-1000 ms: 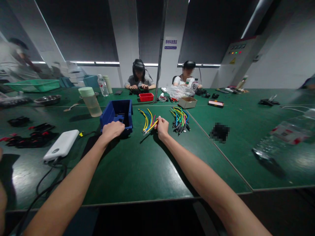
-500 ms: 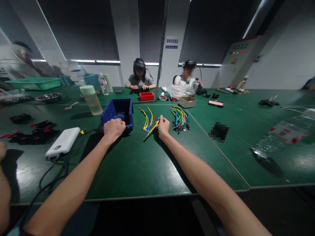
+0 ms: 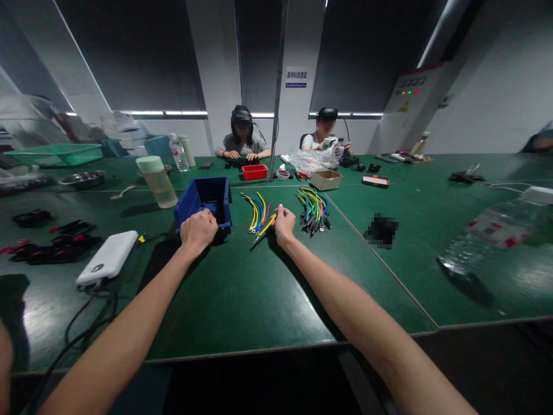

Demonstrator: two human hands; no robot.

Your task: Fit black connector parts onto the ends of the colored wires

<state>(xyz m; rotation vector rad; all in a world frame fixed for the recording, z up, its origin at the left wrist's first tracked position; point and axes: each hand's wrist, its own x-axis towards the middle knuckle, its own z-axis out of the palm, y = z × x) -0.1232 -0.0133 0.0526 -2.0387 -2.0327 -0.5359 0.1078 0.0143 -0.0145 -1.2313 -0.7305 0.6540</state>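
Note:
My right hand (image 3: 284, 223) pinches a yellow cable (image 3: 266, 226), which slants down to the left and ends in a dark tip just above the green table. Left of that hand lies a small row of yellow, blue and red cables (image 3: 259, 210) with ring terminals. On its other side is a bigger bundle of yellow, green and blue cables (image 3: 314, 210) with black ends. My left hand (image 3: 199, 231) is closed at the near side of a blue plastic bin (image 3: 184, 203). Its fingertips are turned away, so whatever they may hold is hidden. Dark pieces lie inside the bin.
At left are a white power bank (image 3: 108, 257) with a cord, a bottle with a green lid (image 3: 156, 181) and black-red parts (image 3: 56, 248). A red tray (image 3: 254, 172) and a cardboard box (image 3: 326, 180) stand farther back. A water bottle (image 3: 484, 236) lies right. Two people sit opposite.
The view has shifted slightly, so most things sit a little farther left. Both hands keep nearly the same pose, and the yellow cable is still in my right hand.

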